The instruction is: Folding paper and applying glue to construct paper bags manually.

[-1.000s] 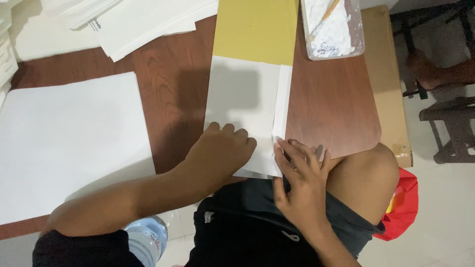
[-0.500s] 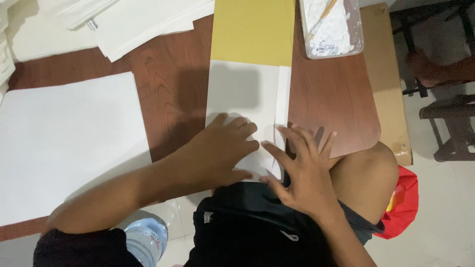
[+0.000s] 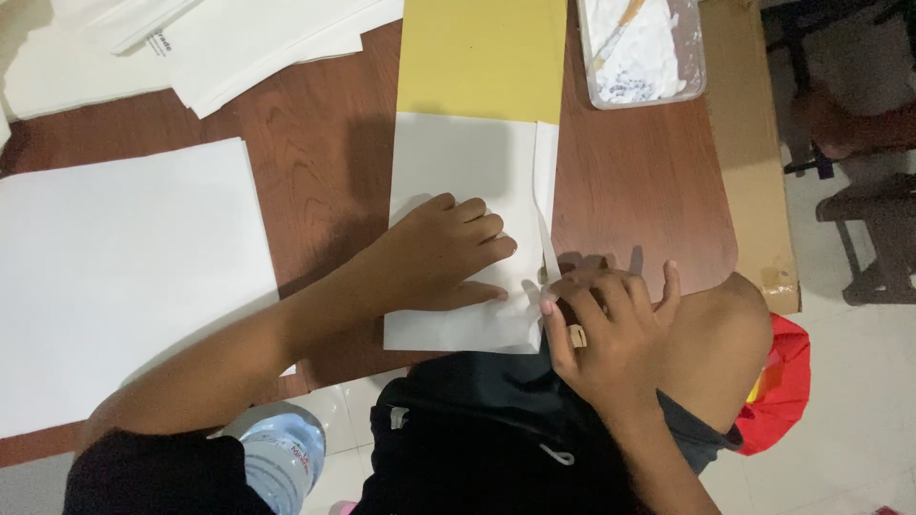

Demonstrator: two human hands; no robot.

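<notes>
A folded white paper (image 3: 458, 162) lies on a yellow sheet (image 3: 482, 57) on the brown wooden table (image 3: 315, 181). My left hand (image 3: 444, 253) presses flat on the white paper, fingers together. At the paper's right edge my right hand (image 3: 606, 329) pinches a narrow folded flap (image 3: 546, 205) near its lower corner and lifts it slightly. The fingertips hide the flap's lower end.
A large white sheet (image 3: 114, 277) lies at the left, with stacks of white paper (image 3: 239, 38) at the back left. A clear tray (image 3: 641, 48) with white paste and a stick sits at the back right. A water bottle (image 3: 281, 458) and a red bag (image 3: 778, 391) are below the table edge.
My left hand slid further up the white paper. My right hand moved to the paper's right edge and took hold of the narrow flap.
</notes>
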